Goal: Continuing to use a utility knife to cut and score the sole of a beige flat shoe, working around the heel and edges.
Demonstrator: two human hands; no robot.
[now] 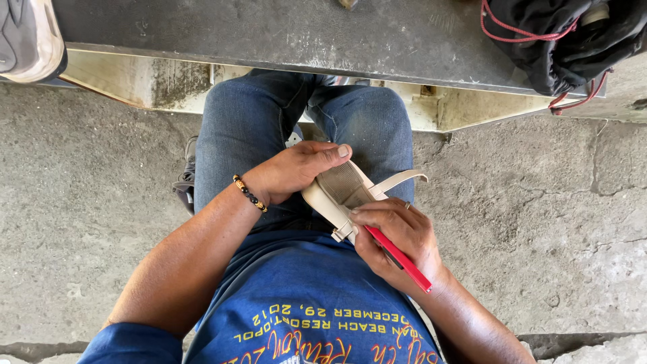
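Observation:
A beige sandal (340, 192) lies sole-up over my lap, its strap (402, 179) curling out to the right. My left hand (293, 170), with a beaded bracelet at the wrist, grips the sandal from the left, thumb along its top edge. My right hand (397, 236) holds a thin red tool (399, 258), its front end hidden under the fingers at the sandal's near edge. I sit in blue jeans and a blue shirt.
A dark metal beam (283, 37) crosses the top of the view. A black bag with red cord (559, 40) rests on it at the right. A grey shoe (27, 37) sits at the top left. Rough concrete floor (532, 222) lies on both sides.

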